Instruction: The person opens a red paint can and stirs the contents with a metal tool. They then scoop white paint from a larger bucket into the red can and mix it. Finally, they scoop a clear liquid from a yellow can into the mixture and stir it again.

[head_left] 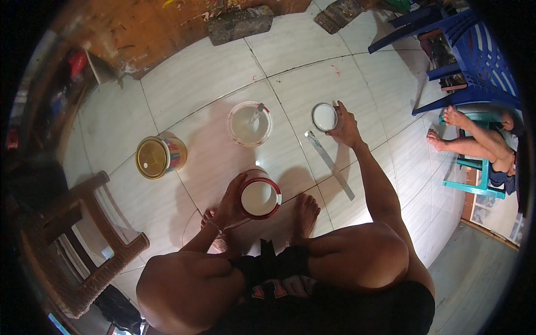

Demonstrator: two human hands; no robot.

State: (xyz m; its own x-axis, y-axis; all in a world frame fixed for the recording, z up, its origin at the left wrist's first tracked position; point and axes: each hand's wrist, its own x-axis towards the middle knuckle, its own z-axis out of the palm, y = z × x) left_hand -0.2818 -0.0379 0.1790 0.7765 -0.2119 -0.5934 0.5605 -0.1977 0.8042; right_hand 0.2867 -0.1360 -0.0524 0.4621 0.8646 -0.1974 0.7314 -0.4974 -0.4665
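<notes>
My left hand (229, 198) grips a red-rimmed can (258, 196) of white liquid, between my bare feet and just in front of my knees. My right hand (345, 125) is wrapped round a small can (325, 117) with a white top, farther forward on the right. A white container (240, 131) stands between and beyond my hands, with a light-coloured tool (257, 116) leaning inside. A long flat metal strip (329, 164) lies on the tiles beside my right arm. A can with a gold lid (152, 157) stands to the left.
A brown plastic stool (120, 247) is at my left. Two dark slabs (240, 25) lie by the stained orange board (151, 25) ahead. At right are blue chairs (469, 56) and a co-worker's bare legs (480, 148) by a teal stool (474, 187) on the tiled floor (379, 89).
</notes>
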